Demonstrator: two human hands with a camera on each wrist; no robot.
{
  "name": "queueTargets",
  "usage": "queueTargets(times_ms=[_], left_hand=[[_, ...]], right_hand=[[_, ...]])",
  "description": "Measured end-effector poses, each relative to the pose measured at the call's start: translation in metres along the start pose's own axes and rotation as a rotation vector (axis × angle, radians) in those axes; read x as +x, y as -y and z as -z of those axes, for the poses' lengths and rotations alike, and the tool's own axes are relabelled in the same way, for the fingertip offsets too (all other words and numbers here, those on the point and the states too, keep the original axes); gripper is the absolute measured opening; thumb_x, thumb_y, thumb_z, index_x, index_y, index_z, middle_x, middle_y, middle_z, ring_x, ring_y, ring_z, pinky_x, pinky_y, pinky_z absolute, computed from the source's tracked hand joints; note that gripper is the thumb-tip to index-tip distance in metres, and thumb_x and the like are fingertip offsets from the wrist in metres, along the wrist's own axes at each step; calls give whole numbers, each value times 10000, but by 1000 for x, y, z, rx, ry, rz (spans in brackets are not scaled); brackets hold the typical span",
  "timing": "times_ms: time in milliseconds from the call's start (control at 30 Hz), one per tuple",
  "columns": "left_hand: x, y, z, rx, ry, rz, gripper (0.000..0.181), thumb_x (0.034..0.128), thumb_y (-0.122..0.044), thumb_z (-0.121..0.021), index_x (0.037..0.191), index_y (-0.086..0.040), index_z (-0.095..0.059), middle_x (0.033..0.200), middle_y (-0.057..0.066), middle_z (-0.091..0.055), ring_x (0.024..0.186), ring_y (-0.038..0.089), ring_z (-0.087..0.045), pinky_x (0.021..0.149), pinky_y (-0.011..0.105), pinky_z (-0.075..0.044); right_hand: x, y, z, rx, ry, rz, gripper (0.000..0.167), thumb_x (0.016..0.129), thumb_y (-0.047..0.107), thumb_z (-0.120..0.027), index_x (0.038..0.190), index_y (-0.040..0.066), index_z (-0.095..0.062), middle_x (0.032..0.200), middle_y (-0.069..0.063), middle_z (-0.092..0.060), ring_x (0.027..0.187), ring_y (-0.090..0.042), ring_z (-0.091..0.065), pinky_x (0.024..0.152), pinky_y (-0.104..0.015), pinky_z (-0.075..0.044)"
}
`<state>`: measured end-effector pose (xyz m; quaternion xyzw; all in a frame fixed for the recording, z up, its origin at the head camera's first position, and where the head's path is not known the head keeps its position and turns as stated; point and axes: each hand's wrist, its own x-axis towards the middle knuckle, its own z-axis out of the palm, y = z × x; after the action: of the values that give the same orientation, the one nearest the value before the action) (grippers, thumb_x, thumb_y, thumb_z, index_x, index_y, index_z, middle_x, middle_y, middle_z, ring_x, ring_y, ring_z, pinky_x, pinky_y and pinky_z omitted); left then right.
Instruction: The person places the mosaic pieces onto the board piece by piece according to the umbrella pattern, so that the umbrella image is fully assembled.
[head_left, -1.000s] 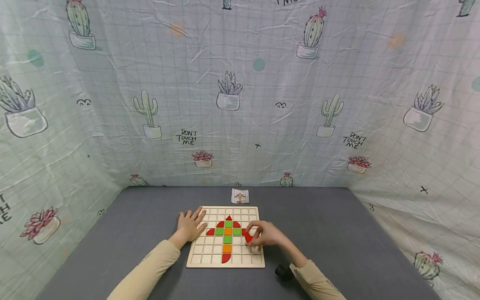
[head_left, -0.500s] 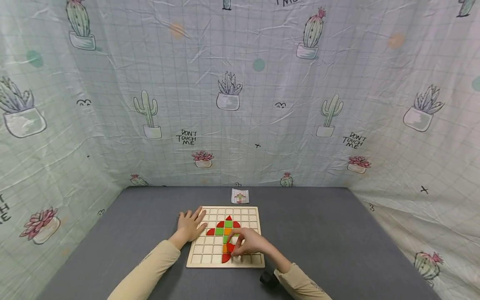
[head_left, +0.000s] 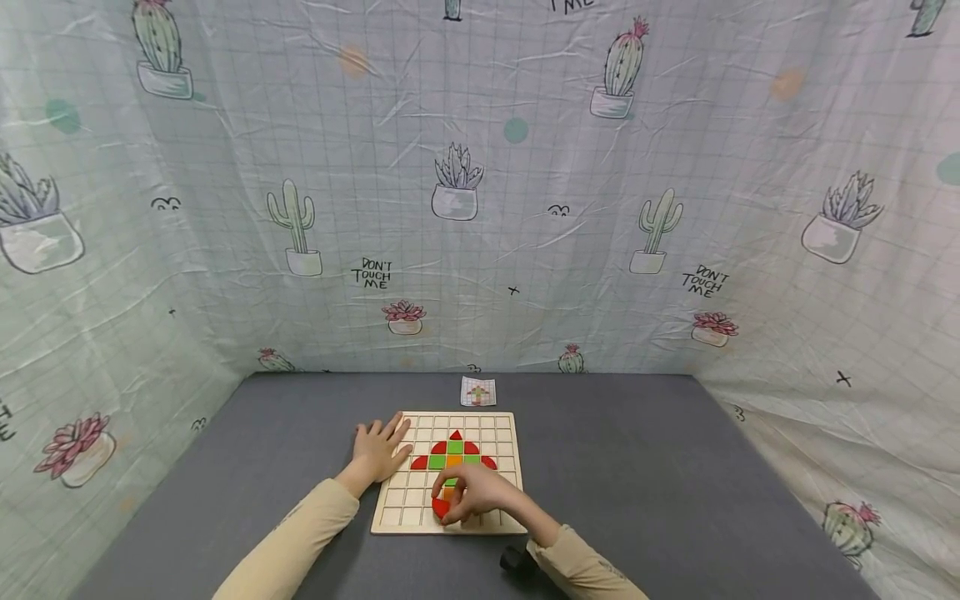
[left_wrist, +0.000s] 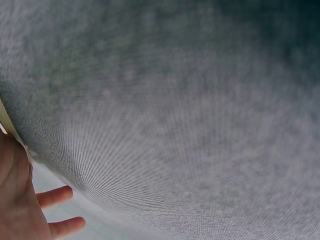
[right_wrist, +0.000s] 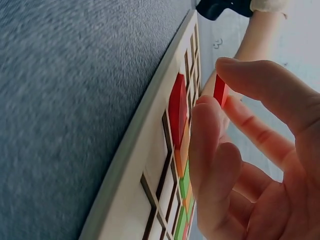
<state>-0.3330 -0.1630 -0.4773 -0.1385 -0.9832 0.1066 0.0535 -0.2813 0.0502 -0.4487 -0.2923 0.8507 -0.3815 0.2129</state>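
A square wooden grid board [head_left: 510,421] bears flat green, orange and red tiles in an arrow-like pattern. My right hand [head_left: 480,490] is over the board's lower part and pinches a red tile [head_left: 441,507] between thumb and fingertips. In the right wrist view this red tile [right_wrist: 220,91] is seen edge-on, apart from the board; another red tile [right_wrist: 177,110] sits on the grid. My left hand [head_left: 375,450] rests on the board's left edge with fingers spread. Only part of the left hand [left_wrist: 22,195] shows in its wrist view.
Behind the board lies a small printed card [head_left: 478,392] with a similar coloured pattern. Dark grey cloth [head_left: 600,450] covers the table. A patterned curtain [head_left: 480,250] rises at the back and both sides. A black object [head_left: 516,560] sits by the right wrist.
The right hand has moved from the board's right side toward its lower left, carrying the red tile. It has uncovered the red tile at the pattern's right end. The left hand stays put.
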Motion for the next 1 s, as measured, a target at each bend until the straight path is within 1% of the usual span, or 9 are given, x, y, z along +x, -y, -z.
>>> queueTargets(times_ms=[133,300,433,633,800,1000], left_hand=[[0,1,-1,6,6,0,540,927,-470,-354,1386,-185,-341,1441,22,-327,1184,326,-422,907,571,-333],[0,1,0,0,11,2,540,928,-465,-358,1386,-180,-342,1442,25,-326,1182,330,-420,907,575,-329],[0,1,0,-7,8,0,538,929,-461,-359,1386,-178,-342,1443,27,-323,1183,331,-419,909,574,-329],[0,-1,1,-20,5,-6,541,930,-459,-356,1388,-172,-339,1443,32,-323,1179,335,-421,904,576,-329],[0,-1,2,-20,-9,0,535,927,-458,-365,1381,-174,-353,1436,29,-335,1166,338,-427,899,573,-332],[-2,-1,2,-20,-9,-4,531,927,-453,-371,1378,-173,-356,1435,29,-336,1167,337,-427,897,571,-334]], right_hand=[[4,3,-4,-18,17,-35,239,691,86,-747,887,157,-631,527,26,-553,451,-137,-560,418,-182,-399],[7,6,-8,-71,18,-26,237,679,78,-756,878,148,-647,496,27,-541,415,-99,-526,408,-183,-391],[11,7,-9,-101,19,-30,245,665,66,-762,874,143,-662,506,6,-550,406,-77,-507,423,-192,-407],[12,6,-11,-164,4,-26,239,645,59,-771,850,139,-677,515,18,-540,408,-43,-453,423,-175,-384],[11,7,-11,-152,-14,-38,233,642,62,-772,838,133,-668,508,14,-530,402,-55,-453,425,-180,-381],[11,6,-14,-148,-31,-40,210,645,70,-770,796,116,-631,493,22,-546,385,-59,-500,433,-167,-382]])
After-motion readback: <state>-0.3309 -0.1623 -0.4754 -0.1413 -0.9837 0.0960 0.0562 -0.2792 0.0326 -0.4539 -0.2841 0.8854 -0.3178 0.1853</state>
